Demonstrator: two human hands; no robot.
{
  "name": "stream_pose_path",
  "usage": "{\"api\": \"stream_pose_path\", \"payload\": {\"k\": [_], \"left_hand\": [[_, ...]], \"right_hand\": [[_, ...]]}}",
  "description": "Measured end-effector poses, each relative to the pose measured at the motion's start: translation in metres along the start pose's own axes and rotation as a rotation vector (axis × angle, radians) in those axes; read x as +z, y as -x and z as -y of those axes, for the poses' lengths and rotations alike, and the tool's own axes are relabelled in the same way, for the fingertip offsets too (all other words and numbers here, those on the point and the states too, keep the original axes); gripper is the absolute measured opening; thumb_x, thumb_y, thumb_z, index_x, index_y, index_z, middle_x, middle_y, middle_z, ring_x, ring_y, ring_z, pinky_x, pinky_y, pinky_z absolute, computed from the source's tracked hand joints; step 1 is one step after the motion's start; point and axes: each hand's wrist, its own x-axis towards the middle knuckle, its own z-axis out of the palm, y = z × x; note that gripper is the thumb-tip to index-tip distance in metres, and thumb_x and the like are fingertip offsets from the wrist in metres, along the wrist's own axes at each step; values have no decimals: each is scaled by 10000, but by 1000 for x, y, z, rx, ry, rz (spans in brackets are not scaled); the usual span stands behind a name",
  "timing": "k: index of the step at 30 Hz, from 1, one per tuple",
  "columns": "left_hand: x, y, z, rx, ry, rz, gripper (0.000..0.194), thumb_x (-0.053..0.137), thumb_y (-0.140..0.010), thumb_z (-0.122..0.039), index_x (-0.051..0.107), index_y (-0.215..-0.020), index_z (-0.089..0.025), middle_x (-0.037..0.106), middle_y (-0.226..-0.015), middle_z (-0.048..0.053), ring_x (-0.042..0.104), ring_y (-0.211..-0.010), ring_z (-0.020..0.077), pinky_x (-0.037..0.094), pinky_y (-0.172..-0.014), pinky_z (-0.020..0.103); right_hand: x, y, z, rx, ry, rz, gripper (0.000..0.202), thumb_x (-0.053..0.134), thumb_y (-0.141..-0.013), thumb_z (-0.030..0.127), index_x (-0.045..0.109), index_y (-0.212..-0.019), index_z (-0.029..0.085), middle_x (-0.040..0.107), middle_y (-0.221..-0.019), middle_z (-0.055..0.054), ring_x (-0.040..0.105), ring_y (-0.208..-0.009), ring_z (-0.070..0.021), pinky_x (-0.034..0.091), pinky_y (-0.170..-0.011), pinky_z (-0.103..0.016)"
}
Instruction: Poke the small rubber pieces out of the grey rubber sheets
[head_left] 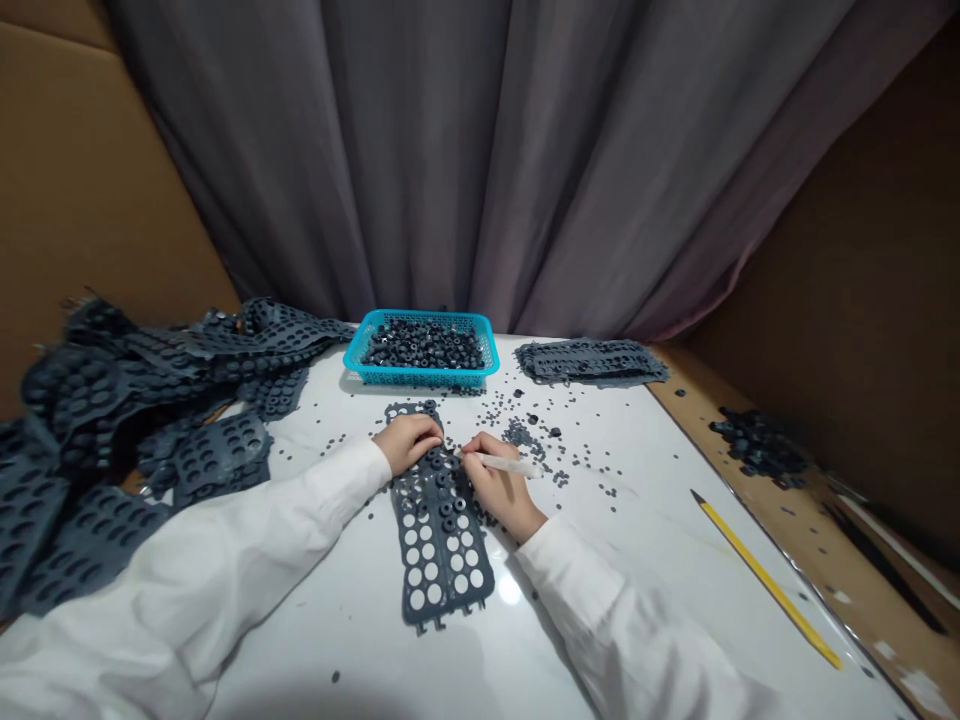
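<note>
While the left hand (409, 441) presses flat on the sheet (439, 520), the right hand (501, 487) grips a tool (501, 462); a slip could scatter rings or jab fingers.

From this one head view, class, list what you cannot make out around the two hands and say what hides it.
- Tip of the white tool: hidden by the right hand.
- Upper middle of the perforated rubber sheet: covered by the left hand and the right hand.
- Shape of the pieces in the blue basket: too small.
- Dark heap of sheets: cut off by the left edge.
</note>
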Motion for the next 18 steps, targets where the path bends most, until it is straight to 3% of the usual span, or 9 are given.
{"api": "stream_pose_path", "payload": {"k": [6, 13, 18], "left_hand": [[3, 3, 5, -154, 235, -98, 126, 537, -808, -225, 637, -788, -150, 653, -750, 34, 572, -663, 137, 432, -629, 233], [-3, -2, 6, -235, 360, -1, 181, 553, -771, -288, 674, -793, -154, 666, -714, 27, 560, -622, 144, 412, -594, 233], [-1, -4, 10, -327, 479, -38, 221, 581, -731, -337, 675, -783, -144, 673, -703, 33, 567, -627, 161, 421, -607, 251]], "right_hand": [[1, 0, 0, 10, -11, 6, 141, 467, -699, 161, 568, -603, 179, 611, -585, 5, 551, -569, -144, 381, -550, -228], [0, -1, -2, 11, -30, 7, 143, 472, -701, 163, 587, -618, 180, 642, -621, -4, 576, -595, -155, 405, -571, -239], [0, -1, -1, 16, -41, 7, 135, 473, -694, 163, 584, -619, 181, 645, -624, -7, 575, -593, -154, 411, -567, -240]]}}
